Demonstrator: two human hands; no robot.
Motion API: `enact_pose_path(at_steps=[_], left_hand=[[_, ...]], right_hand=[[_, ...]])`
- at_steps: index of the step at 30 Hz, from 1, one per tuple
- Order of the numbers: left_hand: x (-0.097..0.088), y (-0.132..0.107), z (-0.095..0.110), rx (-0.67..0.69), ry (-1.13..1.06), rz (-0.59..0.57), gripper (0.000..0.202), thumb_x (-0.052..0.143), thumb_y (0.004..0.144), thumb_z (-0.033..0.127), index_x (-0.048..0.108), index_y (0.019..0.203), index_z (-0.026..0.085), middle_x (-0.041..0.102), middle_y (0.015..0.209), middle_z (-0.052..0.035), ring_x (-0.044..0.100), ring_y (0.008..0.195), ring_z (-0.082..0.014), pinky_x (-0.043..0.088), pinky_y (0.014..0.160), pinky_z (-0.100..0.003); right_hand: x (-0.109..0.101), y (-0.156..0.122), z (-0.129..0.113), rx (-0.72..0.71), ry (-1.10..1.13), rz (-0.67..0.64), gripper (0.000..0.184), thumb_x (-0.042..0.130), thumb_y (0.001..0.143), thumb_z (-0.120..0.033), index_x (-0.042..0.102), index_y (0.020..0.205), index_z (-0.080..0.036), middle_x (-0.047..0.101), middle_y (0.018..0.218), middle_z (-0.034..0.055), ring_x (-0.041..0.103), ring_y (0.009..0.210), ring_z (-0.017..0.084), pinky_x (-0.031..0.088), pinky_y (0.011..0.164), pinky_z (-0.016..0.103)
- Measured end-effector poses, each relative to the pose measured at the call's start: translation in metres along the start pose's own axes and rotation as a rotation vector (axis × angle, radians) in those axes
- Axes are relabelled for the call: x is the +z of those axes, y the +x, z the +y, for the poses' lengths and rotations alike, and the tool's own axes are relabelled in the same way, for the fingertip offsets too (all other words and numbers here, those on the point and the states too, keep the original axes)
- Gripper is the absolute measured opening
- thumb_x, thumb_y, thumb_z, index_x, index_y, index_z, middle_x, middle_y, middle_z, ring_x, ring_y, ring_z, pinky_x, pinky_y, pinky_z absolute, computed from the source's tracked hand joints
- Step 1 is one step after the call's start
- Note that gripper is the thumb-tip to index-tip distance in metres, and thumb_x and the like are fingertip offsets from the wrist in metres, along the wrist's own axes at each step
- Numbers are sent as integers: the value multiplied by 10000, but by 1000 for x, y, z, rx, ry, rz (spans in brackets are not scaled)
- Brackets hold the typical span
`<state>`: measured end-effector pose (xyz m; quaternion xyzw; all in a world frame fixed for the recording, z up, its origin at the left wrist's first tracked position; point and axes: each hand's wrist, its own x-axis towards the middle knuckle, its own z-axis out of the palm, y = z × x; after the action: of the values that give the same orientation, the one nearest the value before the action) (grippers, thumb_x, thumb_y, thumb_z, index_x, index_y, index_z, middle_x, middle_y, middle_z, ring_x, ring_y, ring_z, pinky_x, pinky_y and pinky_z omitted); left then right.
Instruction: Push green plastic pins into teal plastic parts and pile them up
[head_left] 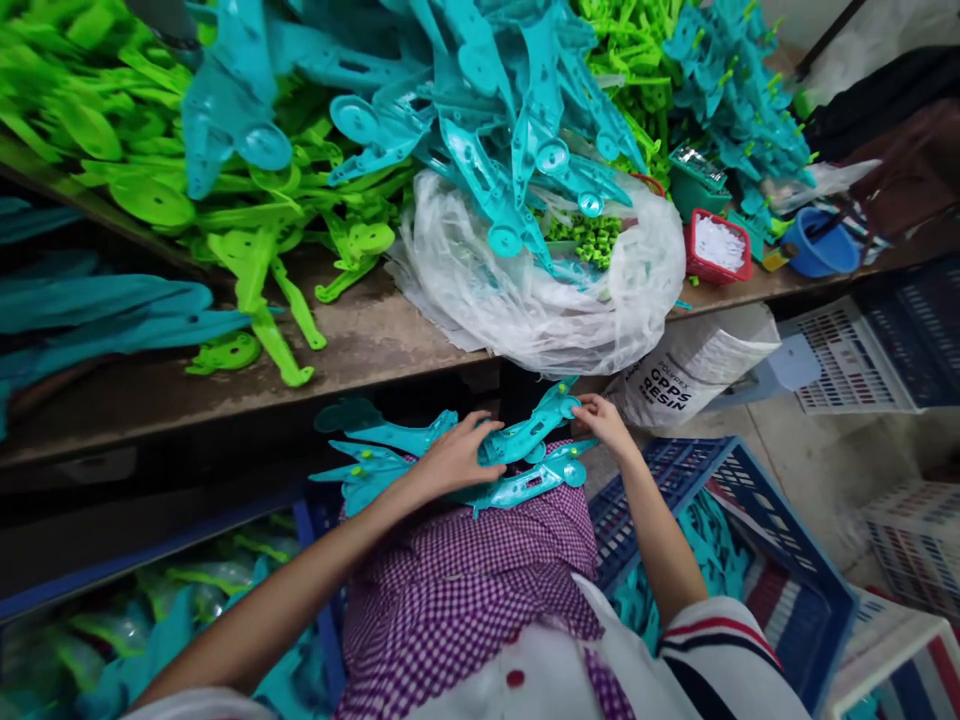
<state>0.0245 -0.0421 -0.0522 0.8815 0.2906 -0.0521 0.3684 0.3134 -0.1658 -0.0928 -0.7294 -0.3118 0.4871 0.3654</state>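
Note:
Several turquoise plastic parts lie across my lap on a purple checked apron (465, 570). My left hand (461, 457) curves around the left end of one turquoise plastic part (531, 434), thumb below and fingers above. At that part's right end, the fingertips of my right hand (606, 422) are pinched on its rounded tip. A small green piece sits on the part near the right hand. Just below, another turquoise part (525, 487) lies on the lap, and more turquoise parts (375, 465) spread out beyond my left wrist.
On the wooden bench (367, 335) are heaps of green parts (150, 200) and turquoise parts (480, 80). A clear plastic bag (525, 320) holds small green pieces (589, 240). Nearby are a red basket (716, 268) of white bits and a blue bowl (821, 245). Blue crates (799, 560) flank my lap.

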Motion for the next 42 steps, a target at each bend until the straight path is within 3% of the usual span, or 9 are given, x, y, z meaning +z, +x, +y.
enact_pose_path(at_steps=[7,13,19,25,28,31,35,38,42], left_hand=[[-27,-21,-4,137,-122,-149,596,692,748,524,561,1273,274,463,1428,-87,516,1249,-290,420,1036,-402],[-20,-32,-8,148,-59,-227,512,567,824,676,616,1126,267,176,1641,-71,119,1499,-377,95,1167,-606],[-14,-19,-13,37,-68,-196,795,562,815,702,395,1458,265,291,1596,-154,255,1464,-357,152,1156,-563],[-9,5,-15,75,-49,-23,420,372,990,501,652,1209,277,651,1283,-54,557,1219,-253,277,1097,-436],[-3,26,-17,60,-68,-10,386,395,984,417,656,1213,248,677,1243,-49,608,1141,-226,378,1014,-349],[4,46,-21,6,-156,-44,382,387,973,342,668,1202,222,695,1222,-51,630,1120,-216,423,966,-303],[12,58,-34,-47,-211,-53,387,390,955,313,676,1190,202,725,1147,-64,664,1056,-222,453,919,-300],[16,60,-43,-63,-234,-55,390,399,946,317,681,1183,188,733,1114,-74,669,1044,-229,463,906,-303],[16,59,-43,-22,-284,-100,383,422,933,308,690,1177,186,708,1193,-78,645,1100,-229,441,948,-300]], right_hand=[[-12,-46,-31,-126,-212,-102,220,568,829,-388,547,960,-213,609,751,-12,587,691,160,464,644,262],[-5,-110,-12,-142,-292,-85,170,564,852,-328,587,930,-178,620,817,9,566,723,156,443,679,256],[20,-110,15,-81,-407,-27,167,554,870,-316,587,955,-177,629,822,10,586,742,159,431,709,255],[-6,-129,-27,-6,-778,57,247,573,918,-432,626,852,-200,644,767,24,592,723,175,369,656,260],[8,-115,-67,-233,-829,186,287,473,994,-427,643,925,-207,656,864,38,594,830,170,376,737,272],[57,-74,-85,-495,-944,6,229,505,994,-377,667,971,-217,655,980,48,566,956,185,357,824,305],[116,-28,-71,-543,-1164,-159,160,548,973,-298,656,966,-180,644,1013,72,531,964,209,340,832,351],[127,-21,-60,-622,-1236,-179,149,506,984,-229,638,964,-164,637,991,83,522,956,212,330,855,377],[112,-25,-65,-738,-1160,-255,167,483,971,-186,639,921,-153,652,972,91,551,933,199,339,897,383]])
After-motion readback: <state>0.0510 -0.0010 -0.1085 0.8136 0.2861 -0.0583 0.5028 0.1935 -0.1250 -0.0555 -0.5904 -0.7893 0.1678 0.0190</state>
